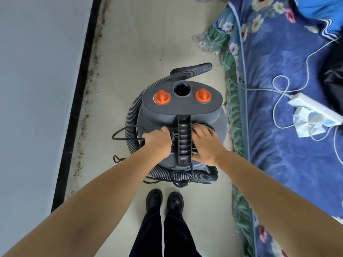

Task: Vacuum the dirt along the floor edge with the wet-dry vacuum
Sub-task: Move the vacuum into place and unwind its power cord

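A grey wet-dry vacuum (178, 106) with two orange knobs stands on the floor in front of my feet. Its ribbed hose (133, 106) is coiled around the body, one end sticking out at the far side. A black power cord (120, 134) loops off the left. My left hand (157, 139) is curled on the top left of the carry handle (183, 140), apparently holding the cord there. My right hand (204, 141) rests on the lid right of the handle, fingers spread. Dark dirt (87, 108) lines the floor along the black skirting.
A wall with black skirting (78, 101) runs down the left. A bed with a blue floral cover (278, 89) fills the right side, holding a white power strip (313, 110) and white cables. My black shoes (164, 201) stand just behind the vacuum.
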Motion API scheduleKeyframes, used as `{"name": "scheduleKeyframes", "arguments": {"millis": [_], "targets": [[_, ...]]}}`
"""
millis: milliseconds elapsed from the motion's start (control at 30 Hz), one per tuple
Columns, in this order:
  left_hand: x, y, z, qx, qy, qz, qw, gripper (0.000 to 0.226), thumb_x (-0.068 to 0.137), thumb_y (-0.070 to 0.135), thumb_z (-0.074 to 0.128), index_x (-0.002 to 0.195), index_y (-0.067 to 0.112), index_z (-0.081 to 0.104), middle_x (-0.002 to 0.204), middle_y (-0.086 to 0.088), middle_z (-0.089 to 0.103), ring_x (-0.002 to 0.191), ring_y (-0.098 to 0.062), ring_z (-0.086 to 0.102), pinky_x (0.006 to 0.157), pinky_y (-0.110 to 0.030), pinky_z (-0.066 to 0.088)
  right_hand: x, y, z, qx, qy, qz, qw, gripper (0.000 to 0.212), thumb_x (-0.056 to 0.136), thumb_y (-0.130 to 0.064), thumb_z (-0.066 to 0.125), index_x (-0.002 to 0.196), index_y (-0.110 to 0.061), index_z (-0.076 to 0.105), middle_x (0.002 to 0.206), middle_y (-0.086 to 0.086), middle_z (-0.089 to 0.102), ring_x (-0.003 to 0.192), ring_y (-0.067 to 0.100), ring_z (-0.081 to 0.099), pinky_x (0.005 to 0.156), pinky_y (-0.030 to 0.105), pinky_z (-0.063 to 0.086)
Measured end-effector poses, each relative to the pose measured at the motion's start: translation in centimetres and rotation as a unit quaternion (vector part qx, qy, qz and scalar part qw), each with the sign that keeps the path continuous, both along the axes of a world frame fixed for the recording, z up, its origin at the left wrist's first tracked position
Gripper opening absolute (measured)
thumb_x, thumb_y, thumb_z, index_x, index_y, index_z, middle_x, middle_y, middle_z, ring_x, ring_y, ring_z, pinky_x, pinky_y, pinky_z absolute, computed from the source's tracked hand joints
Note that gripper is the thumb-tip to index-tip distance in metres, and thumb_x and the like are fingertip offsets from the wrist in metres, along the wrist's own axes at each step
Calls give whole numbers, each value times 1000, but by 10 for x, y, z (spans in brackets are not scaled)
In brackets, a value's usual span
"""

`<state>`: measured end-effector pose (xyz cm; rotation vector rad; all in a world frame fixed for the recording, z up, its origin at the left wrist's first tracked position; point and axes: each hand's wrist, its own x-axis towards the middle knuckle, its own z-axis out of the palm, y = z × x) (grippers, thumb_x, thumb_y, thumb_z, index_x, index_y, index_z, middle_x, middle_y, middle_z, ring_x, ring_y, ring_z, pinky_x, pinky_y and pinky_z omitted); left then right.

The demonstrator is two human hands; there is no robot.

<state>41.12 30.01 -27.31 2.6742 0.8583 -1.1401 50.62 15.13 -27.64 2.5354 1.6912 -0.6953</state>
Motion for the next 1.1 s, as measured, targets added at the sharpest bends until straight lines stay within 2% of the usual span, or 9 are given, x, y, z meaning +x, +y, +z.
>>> {"name": "scheduleKeyframes", "arguments": {"millis": [67, 200, 333, 433, 533, 667, 833, 967, 1100], "targets": [[12, 5, 6, -54, 37, 37, 997, 53, 82, 19, 62, 123, 8, 31, 111, -9, 56, 101, -31, 57, 81, -41, 41, 2, 0, 0, -33, 10, 16, 999, 93, 86, -51, 59, 154, -15, 8, 160, 2, 8, 148, 19, 1, 117, 42, 0], [18, 5, 13, -86, -5, -43, 995, 56, 81, 19, 65, 124, 10, 31, 105, -8, 54, 93, -28, 53, 79, -42, 37, 4, -2, -2, -75, 41, -14, 996, 99, 81, -57, 60, 154, -24, 0, 159, 1, 3, 147, 19, -2, 117, 50, 1], [-7, 3, 5, -26, -117, -120, 986, 73, 82, 30, 68, 139, 8, 27, 124, -10, 47, 115, -29, 50, 86, -45, 42, 3, -3, -3, -73, 29, -16, 997, 98, 80, -61, 58, 153, -27, 2, 158, 3, 7, 147, 21, 1, 117, 51, 2], [-40, 3, -13, 59, -273, -187, 942, 90, 66, 23, 80, 142, 5, 35, 122, -13, 54, 108, -28, 57, 78, -46, 50, 5, -3, -3, -80, 20, -2, 997, 90, 83, -63, 54, 153, -29, 9, 159, 4, 5, 147, 24, 0, 117, 54, 5], [-60, 10, -29, 60, -382, -218, 896, 80, 60, 19, 81, 133, 6, 51, 122, -11, 60, 110, -25, 54, 73, -46, 53, 3, -5, -5, -79, 21, 7, 997, 84, 87, -62, 50, 153, -29, 10, 160, 5, 1, 148, 24, -3, 117, 54, 3], [-40, 9, -23, -16, -329, -204, 922, 71, 62, 32, 77, 127, 11, 58, 130, -11, 56, 116, -26, 43, 75, -51, 46, 4, -7, -5, -67, 44, -44, 996, 88, 88, -59, 49, 154, -28, 1, 158, 3, 5, 147, 22, -1, 117, 56, 4], [-26, 1, -21, -120, -270, -136, 946, 80, 83, 48, 60, 149, 19, 25, 152, -6, 21, 138, -25, 24, 103, -48, 28, 5, -8, 1, -83, 47, -87, 992, 101, 80, -63, 57, 152, -35, -7, 156, 3, 11, 146, 24, 3, 113, 64, 5], [-43, 12, -17, -84, -323, -130, 934, 97, 66, 41, 80, 145, 9, 35, 146, -13, 38, 131, -29, 43, 99, -51, 43, 0, 0, 8, -120, 29, -88, 989, 97, 79, -58, 61, 152, -36, 2, 157, 6, 8, 146, 27, 3, 110, 69, 6], [-60, 17, -20, -20, -289, -98, 952, 81, 65, 42, 83, 133, 8, 54, 127, -17, 54, 117, -35, 53, 85, -49, 49, -7, 5, 9, -129, -3, -105, 986, 91, 81, -47, 63, 151, -26, 10, 156, 11, 12, 145, 31, 9, 112, 67, 5]]}}
